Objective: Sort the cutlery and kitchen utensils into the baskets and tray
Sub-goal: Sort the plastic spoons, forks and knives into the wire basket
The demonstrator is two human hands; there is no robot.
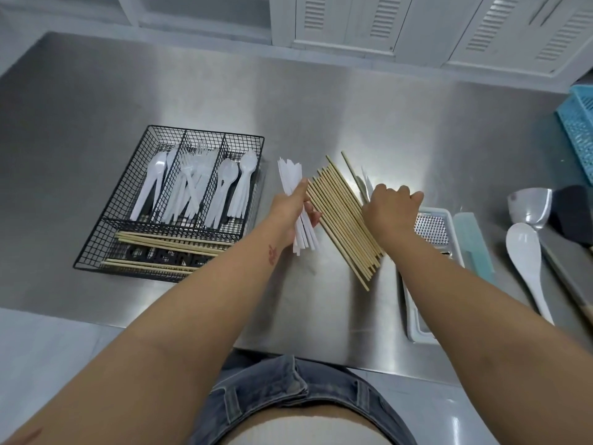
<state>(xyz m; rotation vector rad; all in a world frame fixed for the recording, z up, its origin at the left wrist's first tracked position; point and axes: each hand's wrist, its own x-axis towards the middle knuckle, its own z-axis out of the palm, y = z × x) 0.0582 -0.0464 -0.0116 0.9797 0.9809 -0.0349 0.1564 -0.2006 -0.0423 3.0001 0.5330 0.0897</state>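
Note:
My left hand [290,209] grips a bundle of white plastic knives [289,175] just right of the black wire basket [96,242]. The basket's upper compartments hold white spoons [153,184], forks [192,181] and more spoons [236,187]; its front compartment holds wooden chopsticks [160,245]. A row of loose chopsticks [343,220] lies slanted on the steel counter between my hands. My right hand [390,208] reaches with curled fingers over the row's right edge, where a single chopstick [351,171] and a white knife [367,181] lie; what its fingers hold is hidden.
A grater in a white tray [431,232] sits right of my right hand, with a pale green lid [475,242] beside it. Farther right lie a white rice paddle [526,261], a grey scoop [529,208] and a dark object. A blue plastic basket [577,130] stands at the far right edge.

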